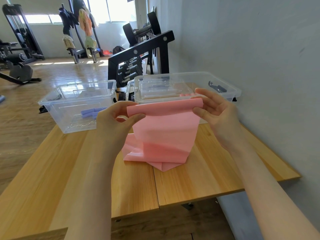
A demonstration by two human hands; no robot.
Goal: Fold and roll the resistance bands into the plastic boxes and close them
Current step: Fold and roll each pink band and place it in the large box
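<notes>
A pink resistance band (164, 130) hangs in front of me, its top edge curled into a small roll and its lower end crumpled on the wooden table (199, 179). My left hand (116, 116) pinches the roll's left end. At the right end of the roll my right hand (214, 108) grips it with curled fingers. Behind the band stand two clear plastic boxes. The left box (57, 103) is open and holds rolled purple bands (90, 113). The right box (230, 91) has a clear lid (155, 89) lying in it, and pink rolls (186, 94) show inside.
A grey wall runs along the table's right side. Behind the boxes stands a black dumbbell rack (138, 52). Gym machines and a wooden floor lie to the left. The table's near edge has a gap with a second wooden panel at lower left.
</notes>
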